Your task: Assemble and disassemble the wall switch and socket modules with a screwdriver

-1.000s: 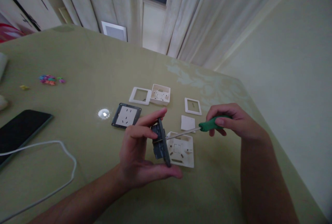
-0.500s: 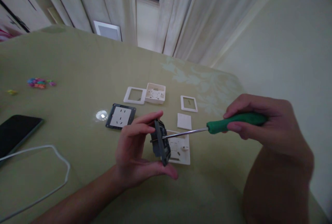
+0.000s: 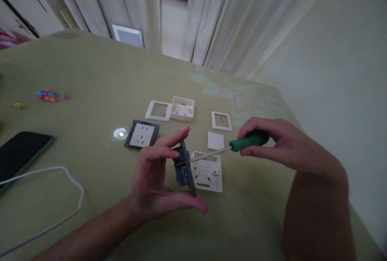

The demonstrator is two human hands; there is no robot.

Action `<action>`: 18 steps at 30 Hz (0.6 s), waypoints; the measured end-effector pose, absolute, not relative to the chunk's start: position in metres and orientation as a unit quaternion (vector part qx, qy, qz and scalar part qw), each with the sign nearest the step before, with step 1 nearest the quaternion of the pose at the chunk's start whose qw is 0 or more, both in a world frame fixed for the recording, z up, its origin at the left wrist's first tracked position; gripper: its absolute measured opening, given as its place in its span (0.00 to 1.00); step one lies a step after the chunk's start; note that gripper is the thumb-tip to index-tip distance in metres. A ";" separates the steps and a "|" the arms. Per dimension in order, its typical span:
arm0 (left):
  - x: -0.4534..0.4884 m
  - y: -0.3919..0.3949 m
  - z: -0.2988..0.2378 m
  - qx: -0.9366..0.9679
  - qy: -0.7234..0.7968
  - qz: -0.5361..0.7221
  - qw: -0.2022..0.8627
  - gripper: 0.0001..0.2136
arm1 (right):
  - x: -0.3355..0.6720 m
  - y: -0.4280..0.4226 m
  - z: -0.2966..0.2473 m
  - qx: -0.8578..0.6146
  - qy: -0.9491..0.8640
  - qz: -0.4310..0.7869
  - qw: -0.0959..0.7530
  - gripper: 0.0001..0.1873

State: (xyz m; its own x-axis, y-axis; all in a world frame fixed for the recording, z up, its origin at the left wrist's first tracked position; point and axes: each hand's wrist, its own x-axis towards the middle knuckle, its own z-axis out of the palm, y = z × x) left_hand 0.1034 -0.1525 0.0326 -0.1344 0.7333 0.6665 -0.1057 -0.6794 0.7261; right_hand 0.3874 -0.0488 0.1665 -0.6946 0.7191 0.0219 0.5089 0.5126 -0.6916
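Observation:
My left hand (image 3: 160, 176) grips a dark grey switch module (image 3: 183, 166) by its edges, holding it upright and nearly edge-on to me above the table. Its far face is hidden by that angle. Closed around the green handle of a screwdriver (image 3: 249, 140) is my right hand (image 3: 272, 144). The metal shaft slants left, and its tip meets the module's front plate. Behind the module lies a white mounting box (image 3: 208, 174), partly covered by it. Left of my fingers is a grey-framed wall socket (image 3: 141, 134) with a white face.
Farther back are a white frame (image 3: 148, 111), a deep white box (image 3: 182, 109), a second white frame (image 3: 214, 122) and a white square cover (image 3: 215, 141). At left lie a phone (image 3: 24, 150), a white cable (image 3: 75, 184) and small colourful pieces (image 3: 48, 95).
My right hand has moved left and its grip on the screwdriver has shifted. The module has turned more edge-on. The view has shifted slightly.

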 end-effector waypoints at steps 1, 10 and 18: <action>0.104 -0.153 0.032 0.592 0.264 0.701 0.296 0.39 | 0.387 -0.047 0.163 -0.358 -0.853 0.352 0.141 0.14; 0.104 -0.151 0.029 0.598 0.260 0.703 0.285 0.36 | 0.386 -0.038 0.152 -0.356 -0.837 0.407 0.081 0.13; 0.103 -0.151 0.028 0.611 0.247 0.700 0.274 0.37 | 0.388 -0.038 0.153 -0.365 -0.831 0.416 0.057 0.14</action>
